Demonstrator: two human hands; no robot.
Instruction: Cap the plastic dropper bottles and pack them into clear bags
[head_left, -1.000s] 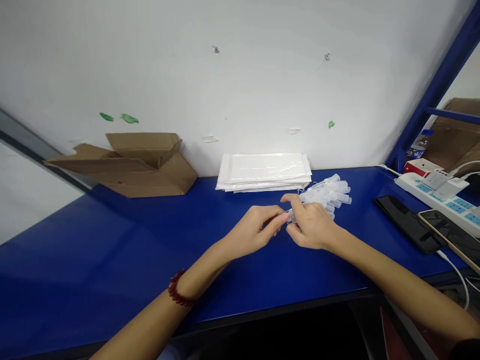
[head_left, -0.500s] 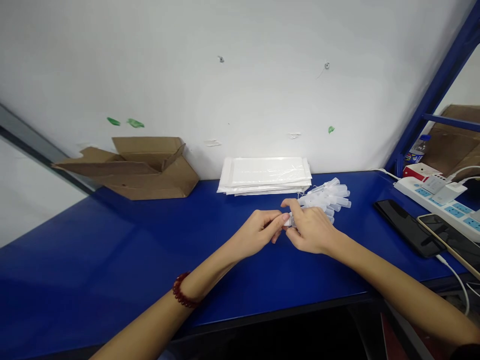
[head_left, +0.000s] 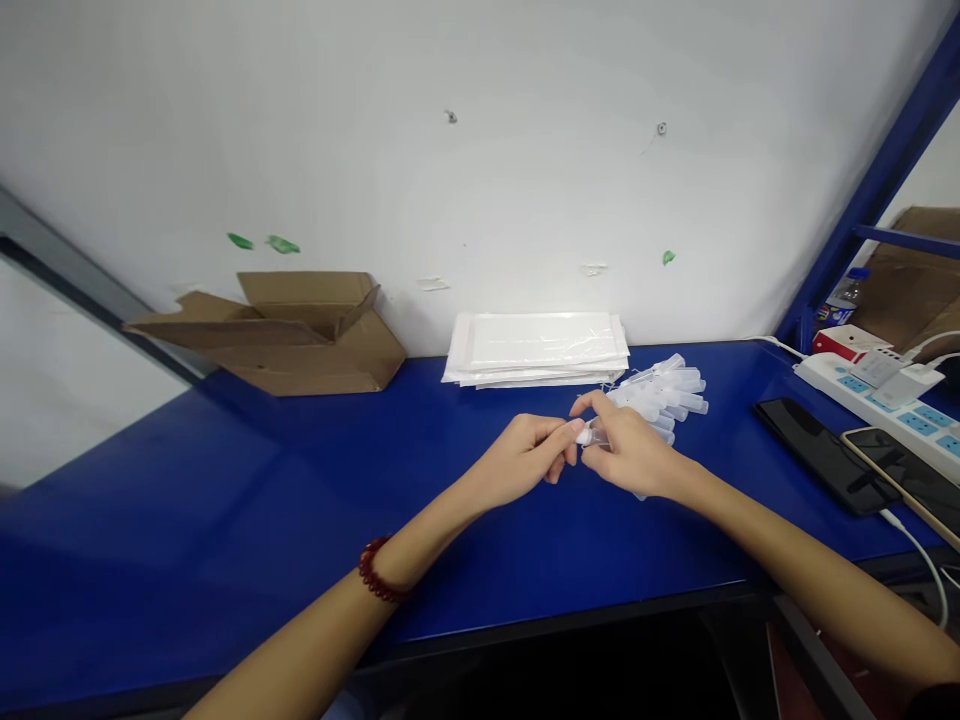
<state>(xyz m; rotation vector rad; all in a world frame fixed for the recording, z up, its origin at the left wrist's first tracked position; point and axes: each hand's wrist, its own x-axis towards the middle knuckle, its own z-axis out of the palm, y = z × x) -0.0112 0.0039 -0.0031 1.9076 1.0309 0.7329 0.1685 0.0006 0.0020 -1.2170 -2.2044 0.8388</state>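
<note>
My left hand (head_left: 525,462) pinches the white end of a small clear plastic tube (head_left: 595,436) between thumb and fingers. At the other end of the tube is my right hand (head_left: 631,450), its thumb and fingers curved around the clear part and partly hiding it. Just beyond the right hand lies a pile of translucent white plastic tubes (head_left: 669,388) on the blue table. A stack of flat white packets in clear film (head_left: 540,345) rests behind both hands, against the wall.
An open cardboard box (head_left: 322,365) stands at the back left. To the right lie a black phone (head_left: 821,455), a second phone (head_left: 900,470) with a white cable, and a power strip (head_left: 877,400) with chargers. The table's front edge (head_left: 570,625) runs below my forearms.
My right hand has opened slightly away from the left, so more of the clear tube shows between them. The whole view has shifted a little.
</note>
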